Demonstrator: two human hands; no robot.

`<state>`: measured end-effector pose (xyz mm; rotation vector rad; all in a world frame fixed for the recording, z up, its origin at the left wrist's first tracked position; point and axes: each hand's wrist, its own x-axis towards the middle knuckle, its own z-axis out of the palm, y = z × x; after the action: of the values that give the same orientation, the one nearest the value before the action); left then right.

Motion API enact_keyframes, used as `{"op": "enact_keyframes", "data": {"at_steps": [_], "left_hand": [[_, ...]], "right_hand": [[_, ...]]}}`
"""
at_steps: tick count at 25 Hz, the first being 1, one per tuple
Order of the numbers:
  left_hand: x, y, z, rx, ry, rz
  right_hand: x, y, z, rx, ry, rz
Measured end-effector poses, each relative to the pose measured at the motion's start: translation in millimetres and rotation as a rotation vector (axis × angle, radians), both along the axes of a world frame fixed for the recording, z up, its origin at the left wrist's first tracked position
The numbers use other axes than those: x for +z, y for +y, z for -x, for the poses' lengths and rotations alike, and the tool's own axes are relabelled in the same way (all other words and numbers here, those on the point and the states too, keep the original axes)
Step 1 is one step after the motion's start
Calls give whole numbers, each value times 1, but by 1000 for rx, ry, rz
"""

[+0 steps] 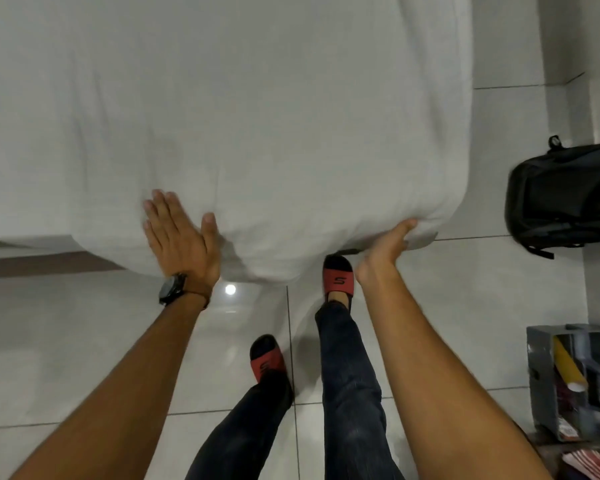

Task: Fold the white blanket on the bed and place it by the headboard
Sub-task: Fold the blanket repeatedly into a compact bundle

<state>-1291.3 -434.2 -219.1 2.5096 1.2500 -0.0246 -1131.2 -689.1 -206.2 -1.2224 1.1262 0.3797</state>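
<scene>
The white blanket [257, 116] fills the upper part of the view, a thick folded bulk with a rounded near edge hanging above the floor. My left hand [179, 233] lies flat on top of its near edge, fingers spread, a black watch on the wrist. My right hand [387, 247] cups the blanket's lower right corner from underneath, thumb up against the cloth, fingers hidden below it. The bed and headboard are covered by the blanket.
Glossy white floor tiles [84, 341] lie below, with my feet in red-and-black slippers [338, 275] close to the blanket edge. A black backpack [565, 195] sits at the right. A grey crate [575, 379] with a yellow roll stands at lower right.
</scene>
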Motion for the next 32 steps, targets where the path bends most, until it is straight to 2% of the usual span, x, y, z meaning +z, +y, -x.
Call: {"op": "enact_keyframes", "data": {"at_steps": [3,4,6,7,8,9,12,14,16,19,21,25,29,32], "left_hand": [[-4,-17,2,334,-181,114],[-4,-20,-3,474,-294,205],[-4,-23,-16,907,-549,567],[-4,-25,-23,1112,-620,774],[-9,-26,-27,1240,-670,958],[-19,-27,-29,1283,-729,1102],[-57,-24,-28,1356,-1055,1333],[-76,-20,-19,1389,-1131,1472],[-88,-18,-5,1307,-1199,1547],[-81,-21,18,1191,-1283,1540],[-59,-23,38,1187,-1315,1520],[-17,-46,77,1269,-1339,1434],[31,-54,88,1238,-1410,1472],[64,-45,95,1216,-1390,1486]], "right_hand": [[-8,42,20,-110,-9,-390],[-12,45,26,-116,-25,-445],[-25,50,39,-122,-26,-502],[-37,49,44,-111,-24,-545],[-45,50,47,-98,-39,-568],[-57,52,50,-101,-56,-597],[-82,53,58,-114,-88,-574],[-87,53,65,-148,-93,-583],[-84,52,69,-144,-100,-647],[-72,52,69,-143,-117,-732],[-61,40,79,-165,-123,-730],[-32,6,122,-174,-120,-661],[16,3,147,-217,-126,-592],[55,-9,136,-248,-190,-562]]}}
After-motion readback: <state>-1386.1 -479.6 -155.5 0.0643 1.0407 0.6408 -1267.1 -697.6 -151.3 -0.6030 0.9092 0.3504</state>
